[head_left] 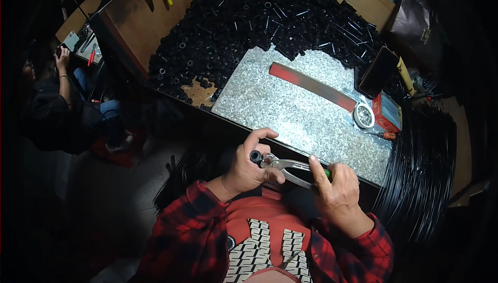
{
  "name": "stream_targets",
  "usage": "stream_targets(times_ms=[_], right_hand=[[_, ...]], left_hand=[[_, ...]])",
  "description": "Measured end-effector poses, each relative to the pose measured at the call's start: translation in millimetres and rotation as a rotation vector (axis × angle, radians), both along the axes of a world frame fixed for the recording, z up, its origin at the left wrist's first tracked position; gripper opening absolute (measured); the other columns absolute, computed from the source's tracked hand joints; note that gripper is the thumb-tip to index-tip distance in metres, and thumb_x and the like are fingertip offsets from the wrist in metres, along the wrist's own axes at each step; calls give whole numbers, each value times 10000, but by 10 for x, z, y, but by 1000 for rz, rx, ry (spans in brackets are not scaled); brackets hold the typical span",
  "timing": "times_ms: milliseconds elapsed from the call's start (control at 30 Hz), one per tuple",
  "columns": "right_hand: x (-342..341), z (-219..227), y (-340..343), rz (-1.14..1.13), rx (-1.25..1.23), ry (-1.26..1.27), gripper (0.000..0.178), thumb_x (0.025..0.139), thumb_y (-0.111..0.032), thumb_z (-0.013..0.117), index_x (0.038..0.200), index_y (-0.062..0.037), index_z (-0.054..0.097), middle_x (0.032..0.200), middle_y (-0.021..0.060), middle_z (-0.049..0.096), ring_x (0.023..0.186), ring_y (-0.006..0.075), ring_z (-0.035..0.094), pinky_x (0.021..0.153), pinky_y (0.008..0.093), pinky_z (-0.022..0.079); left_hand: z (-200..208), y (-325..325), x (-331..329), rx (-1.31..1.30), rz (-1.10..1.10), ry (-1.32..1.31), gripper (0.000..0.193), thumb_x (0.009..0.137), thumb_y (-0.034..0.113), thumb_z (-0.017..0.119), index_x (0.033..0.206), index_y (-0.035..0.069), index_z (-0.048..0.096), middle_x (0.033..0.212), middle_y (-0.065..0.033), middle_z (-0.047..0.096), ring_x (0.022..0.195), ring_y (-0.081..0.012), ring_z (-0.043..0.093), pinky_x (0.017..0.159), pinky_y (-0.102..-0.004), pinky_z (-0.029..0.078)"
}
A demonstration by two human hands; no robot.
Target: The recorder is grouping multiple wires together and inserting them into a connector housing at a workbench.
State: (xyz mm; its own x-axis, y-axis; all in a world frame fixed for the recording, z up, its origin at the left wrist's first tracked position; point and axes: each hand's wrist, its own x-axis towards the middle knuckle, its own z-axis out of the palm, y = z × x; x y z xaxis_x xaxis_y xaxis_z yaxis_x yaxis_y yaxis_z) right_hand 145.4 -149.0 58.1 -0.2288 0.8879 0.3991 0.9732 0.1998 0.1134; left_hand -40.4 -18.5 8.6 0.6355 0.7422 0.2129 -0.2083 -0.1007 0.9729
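Note:
My left hand is closed around a small black cylindrical part with a round hole in its end. In my right hand is a pair of silver pliers with a bit of green at the handle. The pliers' head reaches the fingers of my left hand, beside the black part; whether the jaws grip it is hidden by my fingers. Both hands are in front of my chest, at the near edge of the speckled grey board.
Behind the board lies a heap of black parts with thin metal rods. On the board are a red-brown strip, a round white dish, a red box and a screwdriver. Black strands hang at right. Another person sits at left.

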Motion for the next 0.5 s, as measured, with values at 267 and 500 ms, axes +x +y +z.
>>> stream_targets(times_ms=[267,500], right_hand=[[-40,125,-60,-13,-154,90,642,656,7,621,1285,-73,519,707,88,430,583,225,475,508,350,382],[-49,157,-44,-16,-272,259,661,656,4,652,1297,-74,510,702,87,429,572,223,476,506,351,390]], left_hand=[[-76,-29,3,27,18,13,932,545,475,826,1206,-2,373,588,42,476,551,-7,420,503,-164,286],[-130,28,7,177,73,65,974,514,530,822,1205,3,382,595,59,443,553,1,383,504,-158,266]])
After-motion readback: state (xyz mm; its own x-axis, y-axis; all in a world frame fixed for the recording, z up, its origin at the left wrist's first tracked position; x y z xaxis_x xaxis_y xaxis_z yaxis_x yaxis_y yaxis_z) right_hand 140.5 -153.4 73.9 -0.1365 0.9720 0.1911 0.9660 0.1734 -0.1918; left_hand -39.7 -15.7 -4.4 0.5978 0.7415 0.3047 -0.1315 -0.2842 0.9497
